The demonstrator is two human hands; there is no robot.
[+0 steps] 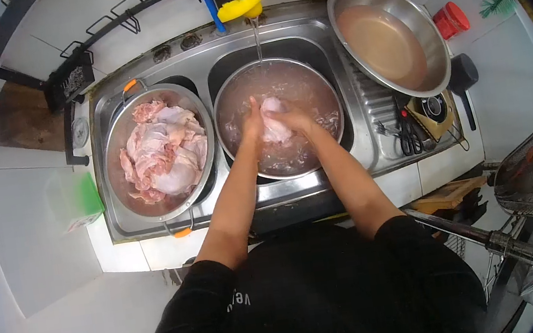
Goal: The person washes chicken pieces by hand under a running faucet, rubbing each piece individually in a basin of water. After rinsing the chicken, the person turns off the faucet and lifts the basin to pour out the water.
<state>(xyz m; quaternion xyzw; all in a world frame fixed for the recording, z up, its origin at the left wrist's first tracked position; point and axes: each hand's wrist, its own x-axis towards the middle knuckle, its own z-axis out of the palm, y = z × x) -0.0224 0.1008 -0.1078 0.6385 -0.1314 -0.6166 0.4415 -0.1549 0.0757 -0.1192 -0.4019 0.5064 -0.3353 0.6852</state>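
My left hand (pixel 252 122) and my right hand (pixel 295 120) both grip one pale raw chicken piece (pixel 273 123) over a steel basin (pixel 229 97) of cloudy water in the right sink bowl. A thin stream of water (pixel 257 42) falls from the yellow-tipped tap (pixel 242 5) into that basin. In the left sink bowl, a second steel basin (pixel 112 127) is heaped with raw chicken pieces (pixel 165 155).
A large empty steel bowl (pixel 392 40) leans on the drainboard at right, above scissors (pixel 407 136) and a small tool. A red cup (pixel 451 19), a black ladle (pixel 463 81) and a green-white sponge box (pixel 81 203) lie around. A wire strainer (pixel 520 178) hangs far right.
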